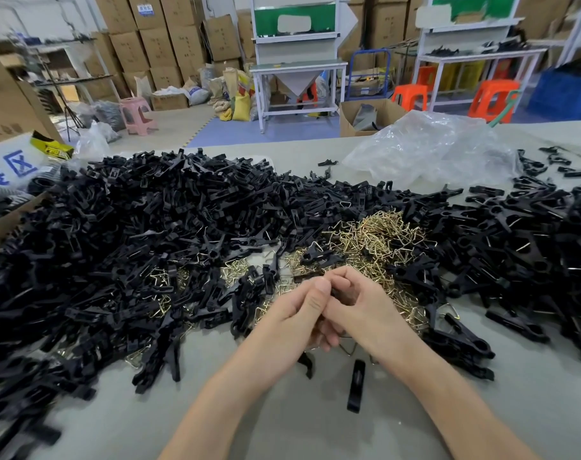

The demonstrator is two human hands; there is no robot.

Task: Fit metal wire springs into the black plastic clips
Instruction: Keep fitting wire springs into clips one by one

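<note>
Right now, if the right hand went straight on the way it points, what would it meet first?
The right hand points forward and left, so it would meet the left hand first; the two touch, gripping a dark clip between them. Beyond lie wire springs; depth is unclear.

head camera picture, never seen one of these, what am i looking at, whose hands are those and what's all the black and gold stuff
There is no machine here. A person wears one wide-angle camera on the head, so you look down at their own two bare hands. The left hand and right hand meet over a grey table, fingers curled round a small dark part, probably a clip, mostly hidden. Around them lies a big heap of black plastic clips, and in the middle a heap of gold wire springs. A crumpled clear plastic bag lies further back on the right. Behind are stacked cardboard boxes.
</note>
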